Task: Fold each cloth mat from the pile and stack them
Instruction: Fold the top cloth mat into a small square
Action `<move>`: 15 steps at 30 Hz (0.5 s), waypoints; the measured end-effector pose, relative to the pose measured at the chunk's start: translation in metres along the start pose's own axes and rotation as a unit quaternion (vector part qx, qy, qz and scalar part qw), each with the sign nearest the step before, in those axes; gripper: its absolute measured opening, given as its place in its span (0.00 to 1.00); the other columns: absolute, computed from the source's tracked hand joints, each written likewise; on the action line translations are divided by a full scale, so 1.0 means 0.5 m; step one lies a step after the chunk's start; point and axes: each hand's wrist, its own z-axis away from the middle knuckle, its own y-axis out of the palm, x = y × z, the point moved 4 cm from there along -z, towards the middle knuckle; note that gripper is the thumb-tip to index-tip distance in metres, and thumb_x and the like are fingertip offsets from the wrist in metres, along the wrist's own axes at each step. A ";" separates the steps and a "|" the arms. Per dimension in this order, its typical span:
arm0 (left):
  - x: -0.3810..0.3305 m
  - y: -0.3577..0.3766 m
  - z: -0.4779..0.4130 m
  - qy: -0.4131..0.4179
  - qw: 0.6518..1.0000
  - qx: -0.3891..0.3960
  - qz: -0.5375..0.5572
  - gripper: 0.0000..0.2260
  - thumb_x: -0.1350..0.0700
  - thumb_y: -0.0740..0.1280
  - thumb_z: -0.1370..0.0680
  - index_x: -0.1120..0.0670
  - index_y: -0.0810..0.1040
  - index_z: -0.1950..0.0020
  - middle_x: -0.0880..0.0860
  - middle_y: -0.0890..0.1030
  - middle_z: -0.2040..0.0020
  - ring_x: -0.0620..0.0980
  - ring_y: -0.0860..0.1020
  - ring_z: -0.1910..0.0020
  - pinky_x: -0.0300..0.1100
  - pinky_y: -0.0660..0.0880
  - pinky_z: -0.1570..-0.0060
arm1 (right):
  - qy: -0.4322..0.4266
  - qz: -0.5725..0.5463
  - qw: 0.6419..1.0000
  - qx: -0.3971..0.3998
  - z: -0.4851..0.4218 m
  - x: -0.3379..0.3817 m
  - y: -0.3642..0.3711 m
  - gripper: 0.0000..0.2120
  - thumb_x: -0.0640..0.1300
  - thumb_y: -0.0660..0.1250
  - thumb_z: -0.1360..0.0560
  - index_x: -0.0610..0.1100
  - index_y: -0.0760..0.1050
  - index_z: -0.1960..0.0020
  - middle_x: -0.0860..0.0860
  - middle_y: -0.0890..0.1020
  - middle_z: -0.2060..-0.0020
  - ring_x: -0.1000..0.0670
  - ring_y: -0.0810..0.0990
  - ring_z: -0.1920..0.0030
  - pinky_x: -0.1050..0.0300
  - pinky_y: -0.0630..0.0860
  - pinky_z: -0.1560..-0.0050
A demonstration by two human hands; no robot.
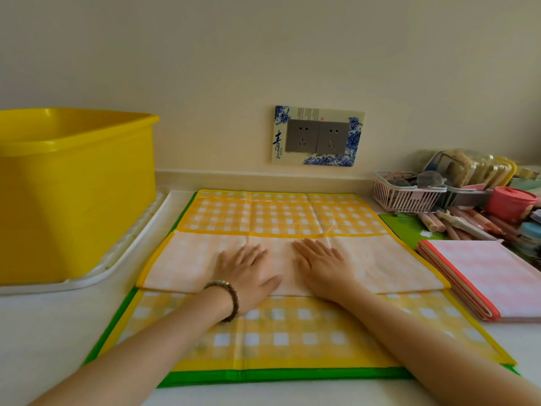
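Observation:
A yellow checked cloth mat lies folded across the middle of the counter, its pale underside turned up as a long band. My left hand and my right hand press flat on that band, side by side, fingers straight. Under it lies another yellow checked mat, spread flat, and a green-edged mat shows beneath that one. A stack of folded pink mats with red edges sits at the right.
A big yellow plastic tub stands on a white tray at the left. At the back right are a pink basket, a red lidded pot, pens and small clutter. A double wall socket is straight ahead.

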 end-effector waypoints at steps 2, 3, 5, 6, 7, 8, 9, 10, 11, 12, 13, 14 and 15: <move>0.002 0.002 0.001 0.007 1.000 0.003 -0.005 0.32 0.34 0.43 0.23 0.47 0.41 0.23 0.45 0.40 0.23 0.47 0.39 0.24 0.57 0.41 0.28 | 0.021 0.013 1.000 0.006 0.007 -0.043 -0.008 0.23 0.56 0.45 0.19 0.58 0.51 0.24 0.56 0.52 0.23 0.53 0.49 0.24 0.52 0.44 0.26; 0.002 0.003 0.001 0.009 1.000 0.004 -0.006 0.31 0.34 0.42 0.22 0.46 0.41 0.23 0.45 0.40 0.23 0.47 0.39 0.24 0.57 0.41 0.28 | 0.032 0.016 0.999 0.011 0.013 -0.066 -0.014 0.23 0.56 0.44 0.19 0.58 0.50 0.24 0.56 0.51 0.23 0.53 0.48 0.24 0.52 0.44 0.26; 0.004 0.004 -0.001 0.009 1.000 0.004 -0.005 0.31 0.34 0.42 0.22 0.46 0.40 0.23 0.45 0.39 0.23 0.46 0.39 0.24 0.57 0.40 0.27 | 0.060 0.023 0.998 0.018 0.027 -0.115 -0.029 0.24 0.58 0.44 0.19 0.58 0.49 0.24 0.56 0.50 0.23 0.53 0.47 0.23 0.52 0.44 0.26; 0.004 0.005 -0.002 0.010 1.000 0.003 -0.005 0.31 0.34 0.42 0.23 0.46 0.40 0.23 0.44 0.39 0.23 0.46 0.39 0.24 0.57 0.40 0.27 | 0.076 0.027 0.997 0.022 0.036 -0.140 -0.038 0.24 0.59 0.44 0.19 0.58 0.49 0.24 0.56 0.49 0.23 0.53 0.47 0.23 0.52 0.44 0.26; 0.004 0.005 -0.003 0.011 1.000 0.001 -0.006 0.31 0.34 0.42 0.23 0.45 0.40 0.23 0.44 0.39 0.23 0.46 0.39 0.24 0.57 0.40 0.27 | 0.090 0.033 0.995 0.027 0.045 -0.166 -0.046 0.25 0.59 0.43 0.20 0.57 0.48 0.23 0.55 0.48 0.23 0.53 0.47 0.23 0.52 0.44 0.25; 0.004 0.006 -0.003 0.011 1.000 0.000 -0.007 0.31 0.34 0.42 0.23 0.45 0.40 0.23 0.44 0.39 0.23 0.46 0.39 0.24 0.57 0.40 0.27 | 0.103 0.040 0.993 0.032 0.053 -0.191 -0.055 0.26 0.60 0.43 0.20 0.56 0.47 0.23 0.55 0.48 0.23 0.53 0.46 0.23 0.52 0.44 0.25; 0.004 0.006 -0.003 0.011 1.000 0.000 -0.008 0.31 0.34 0.42 0.23 0.45 0.40 0.23 0.44 0.39 0.23 0.46 0.39 0.24 0.56 0.40 0.27 | 0.115 0.045 0.992 0.036 0.062 -0.214 -0.064 0.27 0.60 0.42 0.20 0.55 0.47 0.23 0.55 0.47 0.23 0.53 0.45 0.23 0.53 0.43 0.25; 0.004 0.006 -0.002 0.011 1.000 0.000 -0.008 0.31 0.34 0.42 0.22 0.45 0.40 0.23 0.44 0.39 0.23 0.46 0.39 0.24 0.56 0.40 0.27 | 0.125 0.048 0.990 0.038 0.070 -0.233 -0.070 0.27 0.60 0.42 0.20 0.54 0.46 0.23 0.54 0.47 0.23 0.53 0.45 0.23 0.54 0.42 0.25; 0.005 0.005 -0.002 0.010 1.000 0.000 -0.009 0.31 0.34 0.42 0.22 0.45 0.40 0.23 0.44 0.39 0.23 0.46 0.39 0.24 0.56 0.40 0.27 | 0.131 0.051 0.989 0.037 0.076 -0.247 -0.075 0.27 0.61 0.42 0.20 0.54 0.46 0.23 0.54 0.47 0.23 0.53 0.44 0.23 0.55 0.42 0.25; 0.005 0.005 -0.002 0.009 1.000 0.000 -0.008 0.31 0.34 0.42 0.22 0.45 0.40 0.23 0.44 0.39 0.23 0.46 0.39 0.24 0.56 0.40 0.27 | 0.134 0.057 0.989 0.035 0.079 -0.256 -0.079 0.28 0.61 0.42 0.20 0.53 0.46 0.23 0.54 0.47 0.23 0.54 0.44 0.24 0.56 0.41 0.25; 0.005 0.005 -0.001 0.009 1.000 -0.001 -0.008 0.31 0.34 0.42 0.22 0.45 0.40 0.23 0.44 0.39 0.23 0.45 0.39 0.24 0.56 0.40 0.27 | 0.134 0.062 0.989 0.033 0.081 -0.260 -0.079 0.28 0.60 0.42 0.20 0.53 0.47 0.23 0.54 0.47 0.23 0.54 0.44 0.24 0.57 0.41 0.25; 0.004 0.005 -0.001 0.009 1.000 -0.001 -0.008 0.31 0.34 0.42 0.22 0.45 0.40 0.23 0.44 0.39 0.23 0.45 0.39 0.24 0.56 0.40 0.27 | 0.133 0.065 0.988 0.033 0.082 -0.261 -0.079 0.28 0.60 0.42 0.20 0.53 0.46 0.23 0.54 0.47 0.23 0.54 0.44 0.24 0.57 0.41 0.25; 0.004 0.005 -0.001 0.010 1.000 -0.002 -0.007 0.30 0.34 0.42 0.22 0.44 0.40 0.23 0.44 0.39 0.23 0.45 0.38 0.24 0.56 0.40 0.27 | 0.134 0.065 0.988 0.036 0.081 -0.261 -0.078 0.28 0.61 0.42 0.20 0.53 0.46 0.23 0.54 0.47 0.23 0.54 0.44 0.24 0.57 0.41 0.25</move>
